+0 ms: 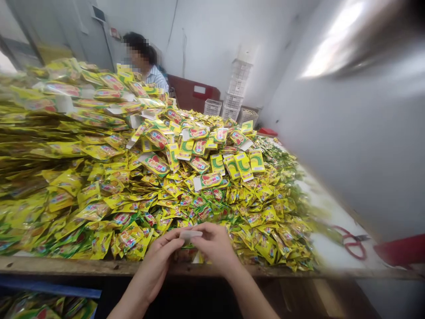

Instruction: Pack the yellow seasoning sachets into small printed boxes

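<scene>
The pale card is lying at lower centre, its long axis running roughly left to right. We are pinching it between our left hand and right hand, both sets of fingers closed on it, just above the counter.

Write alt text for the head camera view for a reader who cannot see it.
The left hand and right hand pinch a small pale strip over a huge heap of yellow-green sachets on a wooden-edged table. A co-worker is beyond the heap; red-handled scissors lie at right.
</scene>
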`<state>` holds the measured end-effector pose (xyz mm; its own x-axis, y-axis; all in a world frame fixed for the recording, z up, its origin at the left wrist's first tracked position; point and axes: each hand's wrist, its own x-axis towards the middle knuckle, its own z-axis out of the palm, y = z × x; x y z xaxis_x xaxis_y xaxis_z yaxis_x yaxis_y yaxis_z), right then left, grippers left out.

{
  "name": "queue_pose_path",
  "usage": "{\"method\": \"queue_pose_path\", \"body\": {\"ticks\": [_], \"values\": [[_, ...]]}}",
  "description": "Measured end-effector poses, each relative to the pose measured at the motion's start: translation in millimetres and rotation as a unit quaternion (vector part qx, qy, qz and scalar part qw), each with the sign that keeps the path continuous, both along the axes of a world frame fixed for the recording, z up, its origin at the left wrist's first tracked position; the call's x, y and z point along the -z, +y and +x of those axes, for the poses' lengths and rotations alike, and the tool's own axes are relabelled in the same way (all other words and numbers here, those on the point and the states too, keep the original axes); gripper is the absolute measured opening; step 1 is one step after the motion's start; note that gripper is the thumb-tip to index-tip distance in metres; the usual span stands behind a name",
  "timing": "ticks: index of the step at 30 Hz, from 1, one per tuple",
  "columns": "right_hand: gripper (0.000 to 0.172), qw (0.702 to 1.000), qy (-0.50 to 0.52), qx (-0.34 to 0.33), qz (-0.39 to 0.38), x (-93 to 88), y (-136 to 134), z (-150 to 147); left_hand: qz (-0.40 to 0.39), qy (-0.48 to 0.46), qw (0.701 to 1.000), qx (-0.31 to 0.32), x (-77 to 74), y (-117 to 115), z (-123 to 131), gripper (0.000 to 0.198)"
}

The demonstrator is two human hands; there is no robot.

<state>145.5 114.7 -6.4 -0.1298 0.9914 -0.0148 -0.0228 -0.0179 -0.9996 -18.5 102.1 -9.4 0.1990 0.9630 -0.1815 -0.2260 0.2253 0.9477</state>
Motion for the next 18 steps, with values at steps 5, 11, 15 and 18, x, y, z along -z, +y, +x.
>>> {"method": "queue_pose_path", "body": {"ticks": [5, 11, 15, 18], "values": [[0.027, 1.0, -0.006, -0.014, -0.005, -6.5, 16, -1, 0.02, 0.094, 0.993, -0.07, -2.7, 14, -5, 0.038], [0.021, 0.986, -0.011, -0.069, -0.149, -20.2, 21, 5, 0.057, 0.141, 0.988, -0.008, -8.7, 5, -11, 0.036], [0.017, 0.961, -0.264, -0.078, -0.013, -42.5, 24, 6, 0.073, 0.144, 0.987, 0.016, -12.7, 3, -7, 0.035], [0.016, 0.969, -0.202, -0.137, -0.04, -52.2, 26, 14, 0.052, 0.13, 0.99, -0.034, -10.8, 5, -6, 0.034]]}}
